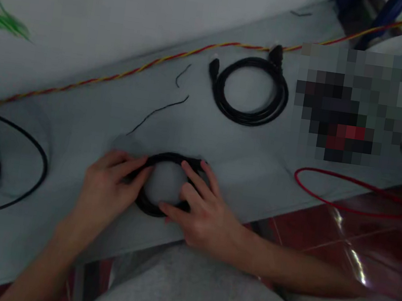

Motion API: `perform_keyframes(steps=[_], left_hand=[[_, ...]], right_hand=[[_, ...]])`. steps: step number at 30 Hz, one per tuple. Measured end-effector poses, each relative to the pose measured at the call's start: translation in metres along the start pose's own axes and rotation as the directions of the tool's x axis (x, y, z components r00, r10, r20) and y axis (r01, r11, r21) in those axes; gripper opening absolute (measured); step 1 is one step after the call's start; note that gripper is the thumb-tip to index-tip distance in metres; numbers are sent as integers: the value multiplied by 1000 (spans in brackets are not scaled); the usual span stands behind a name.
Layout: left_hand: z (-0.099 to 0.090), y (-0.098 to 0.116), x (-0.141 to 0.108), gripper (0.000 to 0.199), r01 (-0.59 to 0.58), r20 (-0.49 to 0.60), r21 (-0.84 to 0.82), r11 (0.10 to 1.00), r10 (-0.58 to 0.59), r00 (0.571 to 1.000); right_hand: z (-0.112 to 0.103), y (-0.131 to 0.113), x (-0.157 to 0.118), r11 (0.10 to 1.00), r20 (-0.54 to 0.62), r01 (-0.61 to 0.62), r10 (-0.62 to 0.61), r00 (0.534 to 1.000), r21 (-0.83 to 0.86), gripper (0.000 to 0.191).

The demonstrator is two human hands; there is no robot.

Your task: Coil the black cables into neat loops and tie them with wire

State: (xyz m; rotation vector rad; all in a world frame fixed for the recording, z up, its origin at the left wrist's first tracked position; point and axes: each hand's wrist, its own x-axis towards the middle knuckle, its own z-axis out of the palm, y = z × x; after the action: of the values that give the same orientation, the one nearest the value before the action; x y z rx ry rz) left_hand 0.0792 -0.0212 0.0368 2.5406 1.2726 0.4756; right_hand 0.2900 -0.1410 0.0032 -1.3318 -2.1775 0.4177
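My left hand [109, 187] and my right hand [200, 210] both grip a small coil of black cable [170, 157] near the table's front edge. The left fingers pinch its left side, while the right fingers spread over its right side and partly hide it. Beyond my hands, a second coiled black cable [245, 119] lies flat on the grey table [78, 118], with a black plug [214, 70] at one end and another [276, 56] at the other. Neither hand touches that coil.
A twisted red-and-yellow wire [141, 68] runs along the table's far side. Thin black wire scraps [157, 113] lie nearby. Large black cable loops [43, 168] sit at left and a red cable loop [332, 176] at right. A pixelated patch [345, 103] hides the right side. Red floor tiles [360, 242] show beyond the front edge.
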Motion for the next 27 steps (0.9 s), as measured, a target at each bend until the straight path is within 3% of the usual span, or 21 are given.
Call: perform_keyframes(steps=[10,16,27], left_hand=[[6,-3,0,11,-116,-66,-48,992,112,992],[11,-6,0,8,-125,-73,-37,991,123,990],[16,-8,0,9,-249,-156,22,968,249,956]], right_hand=[[1,0,-1,1000,3,0,0,1000,0,26],[1,1,0,1000,2,-2,2,1000,5,25],[1,0,0,1000,-1,-11,11,1000,6,20]])
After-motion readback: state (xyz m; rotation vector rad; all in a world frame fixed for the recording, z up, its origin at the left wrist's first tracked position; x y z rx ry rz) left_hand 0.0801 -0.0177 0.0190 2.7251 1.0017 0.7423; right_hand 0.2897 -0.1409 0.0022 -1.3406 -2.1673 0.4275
